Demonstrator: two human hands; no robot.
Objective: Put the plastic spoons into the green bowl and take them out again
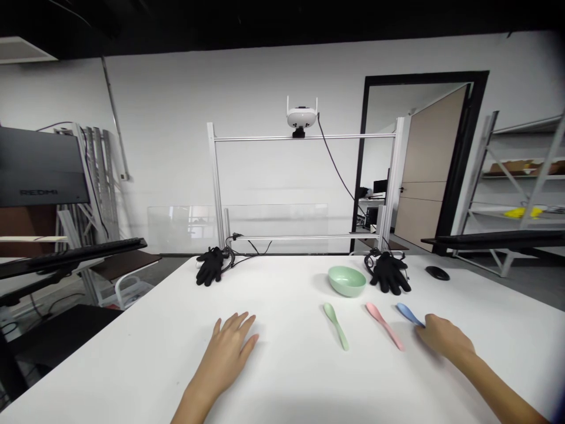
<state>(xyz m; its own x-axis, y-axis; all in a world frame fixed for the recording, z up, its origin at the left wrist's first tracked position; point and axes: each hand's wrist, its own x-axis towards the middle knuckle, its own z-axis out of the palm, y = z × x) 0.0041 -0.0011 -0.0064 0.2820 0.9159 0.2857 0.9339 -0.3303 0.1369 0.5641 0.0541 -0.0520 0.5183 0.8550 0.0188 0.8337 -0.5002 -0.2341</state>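
Right hand (444,338) is found curled against the blue plastic spoon (408,314) on the white table (132,377), grip indeterminable; left hand (232,341) is laid flat, fingers spread; spoon judged light, stiff, slightly slick, best taken by its slim handle.

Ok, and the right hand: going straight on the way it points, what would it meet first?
The blue spoon, just ahead of the fingertips of the right hand; depth is unclear, so they may already touch.

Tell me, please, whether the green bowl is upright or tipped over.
Upright: the green bowl sits on its base on the white table, with its rim facing up.
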